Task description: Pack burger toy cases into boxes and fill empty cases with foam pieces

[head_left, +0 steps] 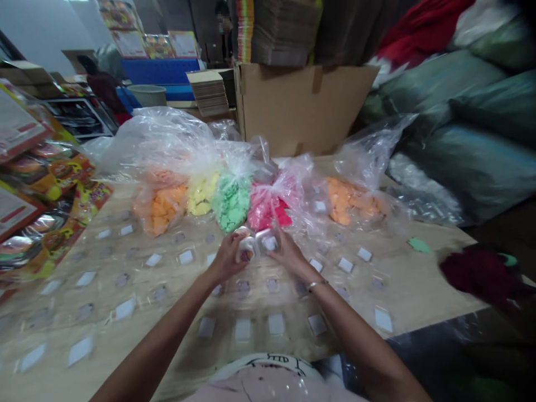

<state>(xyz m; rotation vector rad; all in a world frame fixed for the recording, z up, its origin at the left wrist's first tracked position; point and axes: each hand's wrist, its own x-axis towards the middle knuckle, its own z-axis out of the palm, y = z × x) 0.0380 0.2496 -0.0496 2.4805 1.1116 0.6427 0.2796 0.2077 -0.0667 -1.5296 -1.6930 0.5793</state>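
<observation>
My left hand [228, 258] is closed on the edge of a small clear plastic container [246, 255] with a round, dark-patterned piece in it. Close beside it, my right hand [288, 254] grips another clear plastic container [268, 241], which has a white square piece inside. The two containers meet or nearly meet between my hands; blur hides the exact contact. Just beyond them lie clear bags of pink pieces [272, 204] and green pieces [231, 201]. Around my forearms, several similar clear containers stand in rows, some with white squares [243, 329], others with greyish round shapes [272, 285].
Bags of yellow [201, 195] and orange pieces [165, 206] line the table's far side, with more orange pieces [352, 200] at right. A large cardboard box [305, 109] stands behind. Printed packages [46, 190] are stacked left; big sacks [481, 162] crowd the right.
</observation>
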